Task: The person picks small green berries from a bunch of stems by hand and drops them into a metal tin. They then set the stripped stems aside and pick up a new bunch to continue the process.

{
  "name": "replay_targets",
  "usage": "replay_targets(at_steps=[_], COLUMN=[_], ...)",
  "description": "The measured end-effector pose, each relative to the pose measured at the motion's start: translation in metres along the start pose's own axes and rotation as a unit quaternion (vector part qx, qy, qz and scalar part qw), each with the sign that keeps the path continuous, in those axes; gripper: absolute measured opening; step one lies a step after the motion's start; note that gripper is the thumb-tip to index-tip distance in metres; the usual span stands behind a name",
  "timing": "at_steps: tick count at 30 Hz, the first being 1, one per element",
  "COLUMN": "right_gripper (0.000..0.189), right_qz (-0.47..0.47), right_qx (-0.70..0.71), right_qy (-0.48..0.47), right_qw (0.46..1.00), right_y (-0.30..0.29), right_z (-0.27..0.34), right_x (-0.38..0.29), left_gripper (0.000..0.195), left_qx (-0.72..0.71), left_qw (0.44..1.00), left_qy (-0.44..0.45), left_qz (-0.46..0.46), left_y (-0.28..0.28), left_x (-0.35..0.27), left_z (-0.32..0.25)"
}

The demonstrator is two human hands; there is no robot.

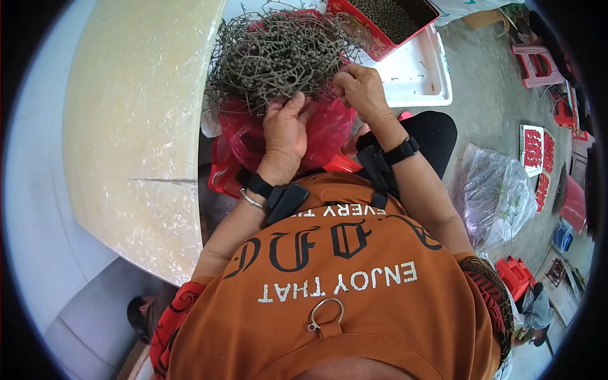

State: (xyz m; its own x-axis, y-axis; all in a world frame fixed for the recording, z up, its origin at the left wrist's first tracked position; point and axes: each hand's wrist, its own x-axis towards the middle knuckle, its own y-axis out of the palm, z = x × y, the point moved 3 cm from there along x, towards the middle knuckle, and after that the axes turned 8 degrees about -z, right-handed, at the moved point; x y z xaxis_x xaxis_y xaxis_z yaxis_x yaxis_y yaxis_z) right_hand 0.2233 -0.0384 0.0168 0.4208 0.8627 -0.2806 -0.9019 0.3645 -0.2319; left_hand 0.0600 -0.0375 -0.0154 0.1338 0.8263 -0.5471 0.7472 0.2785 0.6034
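Observation:
A heap of thin, tangled grey-green stems with small round heads rests on a pink-red plastic bag in front of me. My left hand is at the heap's near edge, palm partly up, its thumb and fingertips among the stems. At the right edge of the heap, my right hand has its fingers curled and thumb drawn in. Whether either hand grips a stem is too small to see. Beyond my right hand stands a red box holding many small, round, greenish-brown pieces.
Under the red box lies a white foam tray with stem scraps. A yellowish plastic-covered panel borders my left side. Clear plastic sheeting, a pink stool and trays of red items are on the right. Other people sit farther off.

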Motion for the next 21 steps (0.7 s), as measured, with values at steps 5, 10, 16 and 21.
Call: replay_targets(at_steps=[5, 10, 16, 21], right_gripper=[0.019, 0.020, 0.026, 0.013], right_qz=[-0.030, -0.081, -0.076, -0.098], right_qx=[0.051, -0.055, -0.085, 0.030], right_qy=[-0.066, -0.180, -0.192, -0.168], right_qw=[0.996, 0.979, 0.975, 0.980], right_y=[-0.007, 0.012, 0.027, 0.015], right_z=[-0.005, 0.007, 0.004, -0.011], right_x=[-0.002, 0.011, 0.029, 0.003], left_gripper=[0.014, 0.011, 0.011, 0.014], left_qx=[0.025, 0.060, 0.074, 0.177], left_qw=[0.999, 0.997, 0.997, 0.983], left_qy=[-0.031, -0.037, -0.035, 0.012], left_qz=[-0.013, -0.010, -0.008, -0.057], left_y=[-0.007, -0.016, -0.012, -0.024], left_x=[0.002, 0.003, -0.006, -0.022], left_z=[-0.009, -0.014, -0.024, -0.046])
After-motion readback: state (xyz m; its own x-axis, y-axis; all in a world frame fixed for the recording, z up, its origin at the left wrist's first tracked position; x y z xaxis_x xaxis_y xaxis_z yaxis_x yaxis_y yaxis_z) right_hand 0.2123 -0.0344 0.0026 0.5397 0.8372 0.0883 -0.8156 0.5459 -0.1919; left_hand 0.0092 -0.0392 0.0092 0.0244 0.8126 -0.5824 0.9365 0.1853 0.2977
